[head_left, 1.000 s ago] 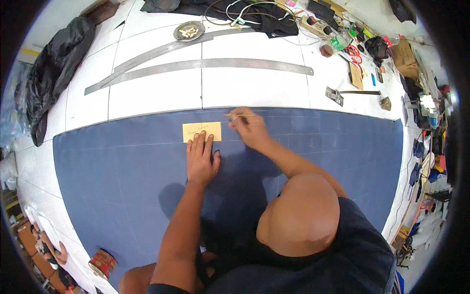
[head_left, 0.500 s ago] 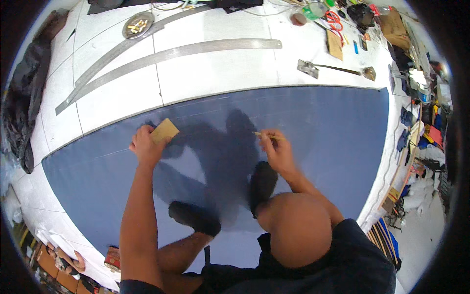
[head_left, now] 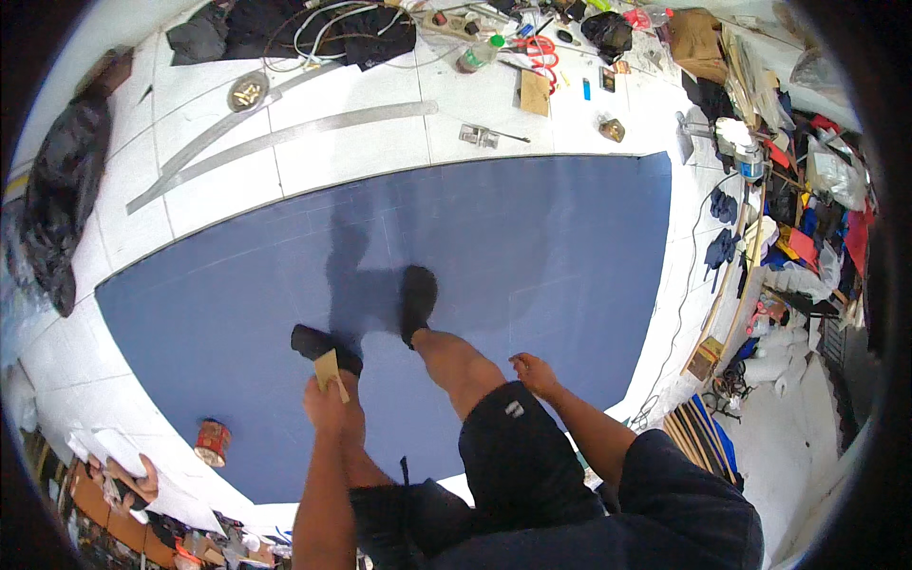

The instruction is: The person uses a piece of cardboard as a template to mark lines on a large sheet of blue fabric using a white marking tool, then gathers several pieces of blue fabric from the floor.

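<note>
A large dark blue sheet (head_left: 551, 256) lies spread over the white tiled floor, with faint pale lines drawn across it. My feet in dark socks or shoes stand on it. In my left hand (head_left: 325, 407) a small tan card (head_left: 329, 369) is gripped, held up in front of my left shin. My right hand (head_left: 535, 374) hovers above the sheet beside my right knee, fingers pinched together. The slim tan pencil, plain in the earlier frame, hardly shows at those fingertips now.
Beyond the sheet lie two long metal rulers (head_left: 285, 139), a metal dish (head_left: 249, 91), red-handled scissors (head_left: 542, 59) and a green-capped bottle (head_left: 480, 54). A red tin (head_left: 212, 443) stands at the left edge. Cloth scraps and bags (head_left: 817, 228) pile up at right.
Both hands have drawn back from the sheet's far part toward my body, the left bringing the card along. My right knee has straightened as I rise, and the view has shifted.
</note>
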Demonstrator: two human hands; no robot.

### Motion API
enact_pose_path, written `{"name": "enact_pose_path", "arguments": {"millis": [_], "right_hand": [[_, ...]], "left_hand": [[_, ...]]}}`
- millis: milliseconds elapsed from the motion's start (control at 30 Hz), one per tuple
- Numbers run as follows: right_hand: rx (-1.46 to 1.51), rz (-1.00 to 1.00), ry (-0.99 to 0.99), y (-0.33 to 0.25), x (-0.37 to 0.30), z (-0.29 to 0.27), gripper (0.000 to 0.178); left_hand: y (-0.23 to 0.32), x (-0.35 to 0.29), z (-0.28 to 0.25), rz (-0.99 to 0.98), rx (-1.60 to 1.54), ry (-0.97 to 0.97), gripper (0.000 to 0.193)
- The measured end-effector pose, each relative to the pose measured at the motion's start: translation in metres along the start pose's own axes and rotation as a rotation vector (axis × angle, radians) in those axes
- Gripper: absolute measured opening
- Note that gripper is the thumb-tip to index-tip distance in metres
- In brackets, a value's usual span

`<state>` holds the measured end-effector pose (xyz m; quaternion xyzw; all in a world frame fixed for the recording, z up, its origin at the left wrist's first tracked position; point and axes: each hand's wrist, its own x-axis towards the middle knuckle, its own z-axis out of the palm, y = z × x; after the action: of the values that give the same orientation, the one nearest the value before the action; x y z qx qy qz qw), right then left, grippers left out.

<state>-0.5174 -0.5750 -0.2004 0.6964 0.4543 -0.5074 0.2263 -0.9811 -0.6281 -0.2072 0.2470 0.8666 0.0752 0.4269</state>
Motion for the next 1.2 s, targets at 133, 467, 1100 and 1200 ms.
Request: {"name": "enact_pose_path", "arguments": {"millis": [133,467,1100,1200], "right_hand": [[-0.014,-0.067,-0.062,0.016,-0.062,-0.04,0.044],[-0.151,0.017,-0.109,0.092,-0.178,-0.061,0.052],[0.036,-0.258,0.507,0.197,-0.184,-0.188,0.043],[0.042,-0.334,0.492,0.169,-0.186,-0.19,0.042]], "left_hand": [[0.048,-0.101,-0.033,-0.035,-0.144,0.073,0.035],[0.05,-0.218,-0.02,0.105,-0.147,-0.045,0.03],[-0.057,-0.423,0.082,-0.223,-0.251,-0.078,0.034],[-0.021,-0.433,0.07,-0.145,-0.174,-0.005,0.033]]}}
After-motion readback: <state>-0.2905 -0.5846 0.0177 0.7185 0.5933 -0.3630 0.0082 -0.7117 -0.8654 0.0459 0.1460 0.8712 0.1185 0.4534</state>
